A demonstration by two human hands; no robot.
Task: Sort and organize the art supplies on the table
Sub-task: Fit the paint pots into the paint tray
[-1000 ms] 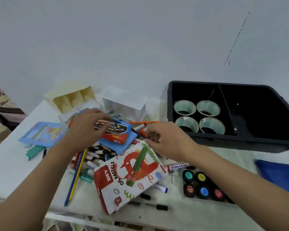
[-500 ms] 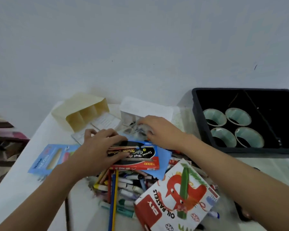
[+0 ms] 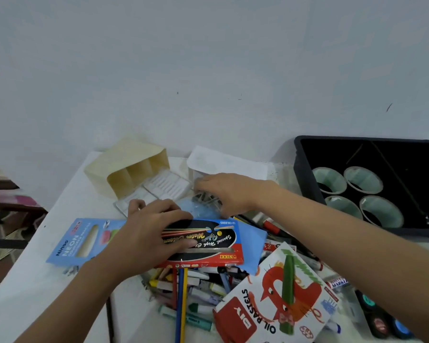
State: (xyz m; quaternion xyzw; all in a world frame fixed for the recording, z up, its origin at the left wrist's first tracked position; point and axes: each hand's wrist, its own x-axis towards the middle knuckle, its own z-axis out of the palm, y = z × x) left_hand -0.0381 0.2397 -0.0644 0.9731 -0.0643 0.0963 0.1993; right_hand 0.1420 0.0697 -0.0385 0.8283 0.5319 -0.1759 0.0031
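Observation:
My left hand (image 3: pixel 150 233) grips the left end of a red and black watercolour box (image 3: pixel 216 246), which lies on a blue sheet over the pile. My right hand (image 3: pixel 229 194) reaches further back and its fingers close on a clear bag of small dark pieces (image 3: pixel 206 199) beside a white box (image 3: pixel 223 162). Loose crayons, markers and pencils (image 3: pixel 191 288) lie heaped below the watercolour box. An oil pastels box (image 3: pixel 275 298) lies tilted at the front right.
A cream divided organiser (image 3: pixel 129 167) lies on its side at the back left. A black bin (image 3: pixel 307 174) with several tape rolls (image 3: pixel 362 179) stands at the right. A blue neon pack (image 3: pixel 84 241) lies at the left. Small paint pots (image 3: pixel 382 320) sit at the front right corner.
My right hand has moved from the middle of the pile back to the clear bag by the white box. My left hand has stayed on the watercolour box. The camera has turned left.

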